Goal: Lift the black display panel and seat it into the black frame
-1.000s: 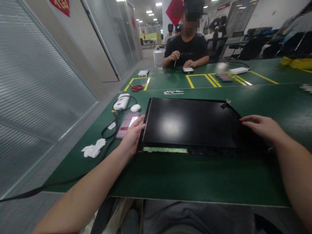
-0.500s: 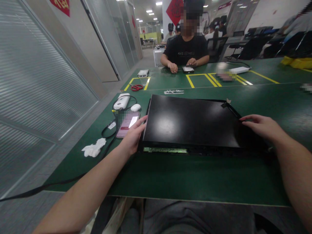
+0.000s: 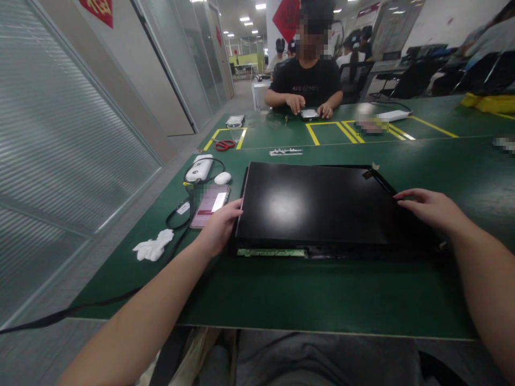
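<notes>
Readable text, directions taken from the centre of view. At 1 o'clock, on the black T-shirt (image 3: 304, 76) of the person opposite, we read "AVE" in pale capitals; the letters after it blur. Between 10 and 11, a red wall sign (image 3: 98, 10) bears a gold Chinese character, apparently 福, its top cropped. At 12, a red diamond sign (image 3: 285, 20) on the pillar carries a character we cannot resolve. At 9, a white cable tag (image 3: 183, 208) has print too small for us. Between 8 and 9, the phone (image 3: 207, 210) shows partly pixelated screen text, which we find illegible.
</notes>
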Demonstrator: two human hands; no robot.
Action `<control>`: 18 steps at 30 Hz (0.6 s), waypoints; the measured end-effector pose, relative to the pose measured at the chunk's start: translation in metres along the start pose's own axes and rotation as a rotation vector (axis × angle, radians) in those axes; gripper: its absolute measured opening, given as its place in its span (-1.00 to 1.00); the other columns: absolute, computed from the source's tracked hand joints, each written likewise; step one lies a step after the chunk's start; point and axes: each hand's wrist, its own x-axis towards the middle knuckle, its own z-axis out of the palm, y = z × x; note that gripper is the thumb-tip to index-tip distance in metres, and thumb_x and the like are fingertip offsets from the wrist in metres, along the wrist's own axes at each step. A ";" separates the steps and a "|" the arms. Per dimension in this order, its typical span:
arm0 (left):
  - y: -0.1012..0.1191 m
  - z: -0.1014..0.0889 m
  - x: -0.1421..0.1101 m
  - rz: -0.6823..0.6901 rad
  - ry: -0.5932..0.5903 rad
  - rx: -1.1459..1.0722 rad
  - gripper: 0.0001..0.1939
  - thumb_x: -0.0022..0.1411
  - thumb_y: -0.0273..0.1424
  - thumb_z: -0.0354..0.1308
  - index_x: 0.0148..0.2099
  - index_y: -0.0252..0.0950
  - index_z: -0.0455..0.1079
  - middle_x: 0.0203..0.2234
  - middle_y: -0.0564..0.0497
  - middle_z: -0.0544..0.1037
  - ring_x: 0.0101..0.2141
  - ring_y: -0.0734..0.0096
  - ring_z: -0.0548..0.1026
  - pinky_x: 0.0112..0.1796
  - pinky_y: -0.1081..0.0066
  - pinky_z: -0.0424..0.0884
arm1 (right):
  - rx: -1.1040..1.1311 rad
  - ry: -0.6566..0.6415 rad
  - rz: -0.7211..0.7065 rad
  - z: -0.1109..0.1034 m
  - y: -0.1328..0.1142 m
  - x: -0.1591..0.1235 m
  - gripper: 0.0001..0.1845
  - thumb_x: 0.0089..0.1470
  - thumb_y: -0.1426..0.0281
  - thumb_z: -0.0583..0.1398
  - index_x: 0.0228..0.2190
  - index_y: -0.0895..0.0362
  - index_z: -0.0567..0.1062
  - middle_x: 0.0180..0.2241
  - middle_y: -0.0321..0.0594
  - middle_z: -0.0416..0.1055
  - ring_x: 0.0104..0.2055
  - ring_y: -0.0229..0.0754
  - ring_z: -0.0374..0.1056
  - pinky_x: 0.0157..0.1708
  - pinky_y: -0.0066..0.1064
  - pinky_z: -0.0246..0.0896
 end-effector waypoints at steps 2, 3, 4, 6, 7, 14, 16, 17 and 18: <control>-0.001 -0.002 -0.002 0.023 -0.045 0.064 -0.38 -0.02 -0.41 0.35 0.15 -0.35 0.49 -0.05 -0.13 0.65 0.04 -0.08 0.54 0.04 0.13 0.48 | 0.001 -0.005 0.007 0.000 0.000 0.000 -0.63 -0.10 0.19 0.21 -0.23 0.04 0.62 -0.44 -0.23 0.47 -0.36 -0.09 0.37 -0.33 -0.26 0.21; -0.001 -0.002 -0.003 0.034 -0.050 0.091 -0.35 -0.03 -0.41 0.40 0.17 -0.33 0.48 -0.04 -0.13 0.64 0.06 -0.08 0.53 0.08 0.12 0.45 | 0.003 -0.001 0.007 0.001 0.001 0.000 -0.63 -0.10 0.20 0.20 -0.23 0.04 0.62 -0.44 -0.23 0.47 -0.36 -0.09 0.37 -0.33 -0.26 0.21; -0.001 -0.003 -0.003 0.043 -0.048 0.112 -0.32 -0.04 -0.40 0.45 0.18 -0.31 0.47 -0.03 -0.13 0.64 0.09 -0.09 0.52 0.10 0.12 0.42 | 0.006 0.006 0.003 0.002 0.002 0.000 -0.63 -0.10 0.20 0.20 -0.23 0.04 0.62 -0.44 -0.23 0.47 -0.35 -0.09 0.37 -0.34 -0.26 0.21; 0.000 -0.002 -0.005 0.047 -0.038 0.139 -0.29 -0.06 -0.39 0.50 0.18 -0.29 0.47 -0.01 -0.14 0.63 0.12 -0.09 0.49 0.13 0.12 0.40 | 0.009 0.023 -0.016 0.003 0.004 0.002 -0.64 -0.10 0.20 0.20 -0.25 0.03 0.62 -0.45 -0.23 0.46 -0.36 -0.09 0.37 -0.35 -0.26 0.21; 0.000 -0.001 -0.005 0.049 -0.033 0.145 -0.29 -0.07 -0.38 0.51 0.17 -0.28 0.47 0.00 -0.14 0.63 0.12 -0.09 0.49 0.13 0.11 0.41 | 0.009 0.030 -0.027 0.004 0.006 0.003 -0.65 -0.11 0.20 0.20 -0.26 0.03 0.62 -0.46 -0.23 0.46 -0.37 -0.09 0.36 -0.36 -0.26 0.21; 0.002 0.001 -0.005 0.036 -0.062 0.147 -0.28 -0.08 -0.37 0.52 0.18 -0.26 0.47 0.06 -0.16 0.59 0.14 -0.12 0.48 0.16 0.06 0.40 | 0.029 0.035 -0.045 0.006 0.013 0.008 -0.64 -0.11 0.18 0.21 -0.26 0.02 0.62 -0.41 -0.22 0.50 -0.35 -0.08 0.39 -0.35 -0.26 0.22; 0.002 -0.001 -0.005 0.059 -0.038 0.173 -0.30 -0.09 -0.37 0.53 0.15 -0.24 0.50 0.17 -0.18 0.50 0.23 -0.15 0.37 0.21 0.06 0.34 | 0.029 0.043 -0.046 0.006 0.012 0.008 -0.64 -0.11 0.18 0.20 -0.26 0.02 0.63 -0.42 -0.22 0.50 -0.36 -0.08 0.39 -0.35 -0.25 0.22; 0.001 -0.002 -0.004 0.089 -0.011 0.189 -0.32 -0.11 -0.37 0.54 0.12 -0.24 0.52 0.24 -0.18 0.42 0.28 -0.16 0.30 0.24 0.07 0.29 | 0.029 0.039 -0.041 0.006 0.012 0.007 -0.64 -0.11 0.19 0.20 -0.26 0.03 0.63 -0.43 -0.22 0.49 -0.36 -0.08 0.39 -0.34 -0.25 0.22; 0.001 -0.003 -0.004 0.121 0.013 0.201 -0.33 -0.12 -0.38 0.55 0.10 -0.24 0.54 0.31 -0.17 0.33 0.32 -0.17 0.23 0.27 0.09 0.25 | 0.027 0.033 -0.032 0.005 0.011 0.006 -0.64 -0.10 0.19 0.20 -0.26 0.03 0.62 -0.43 -0.22 0.49 -0.35 -0.08 0.39 -0.34 -0.25 0.23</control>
